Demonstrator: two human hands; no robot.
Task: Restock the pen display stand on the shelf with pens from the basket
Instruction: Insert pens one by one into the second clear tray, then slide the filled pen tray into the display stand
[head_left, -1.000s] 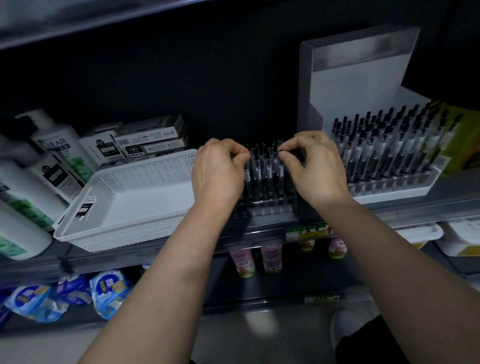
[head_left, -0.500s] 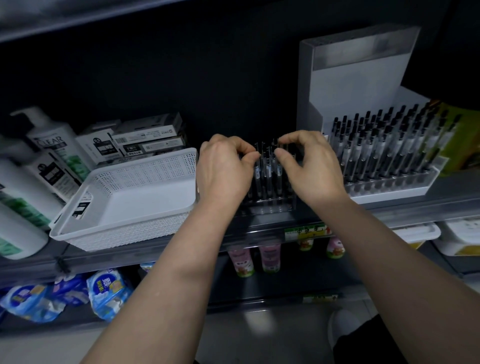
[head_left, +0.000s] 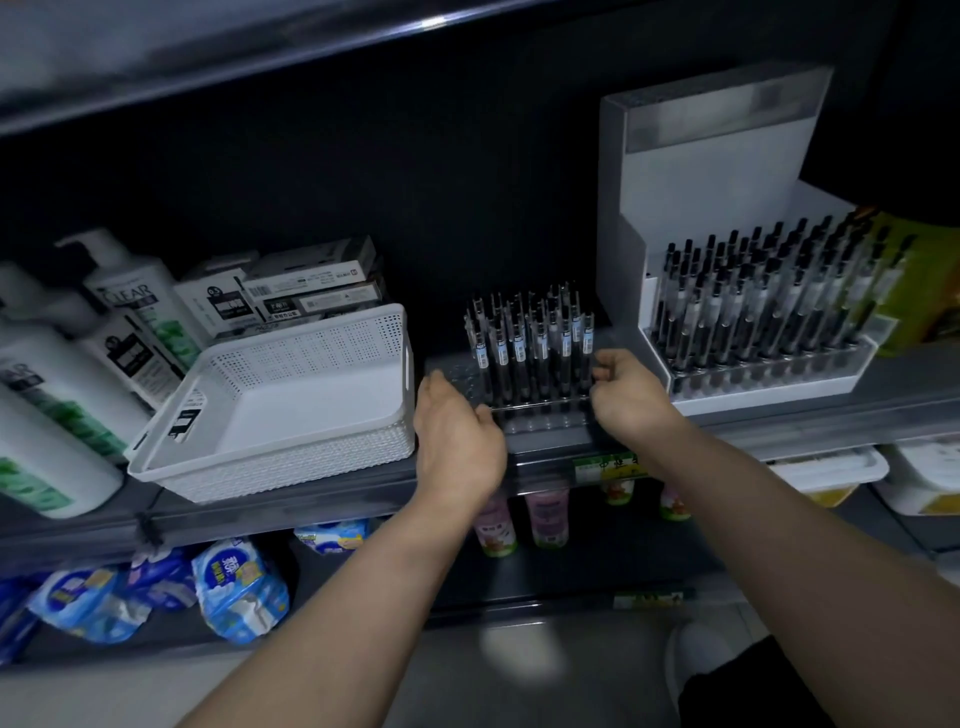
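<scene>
White perforated plastic basket (head_left: 291, 395), rectangular, at left on grey shelf (head_left: 311, 504). Beside it, left hand (head_left: 457, 436) gripping left front corner of clear stepped pen stand (head_left: 540, 421). Slim pens (head_left: 535, 348) near-vertical, long axes upright, clip ends up, between the 2 hands. Right hand (head_left: 628, 395) curled on stand's right end. Hands apart.

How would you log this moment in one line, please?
pen stand: partly filled; left hand: at its front-left corner; right hand: grips its right edge; basket: looks empty
</scene>
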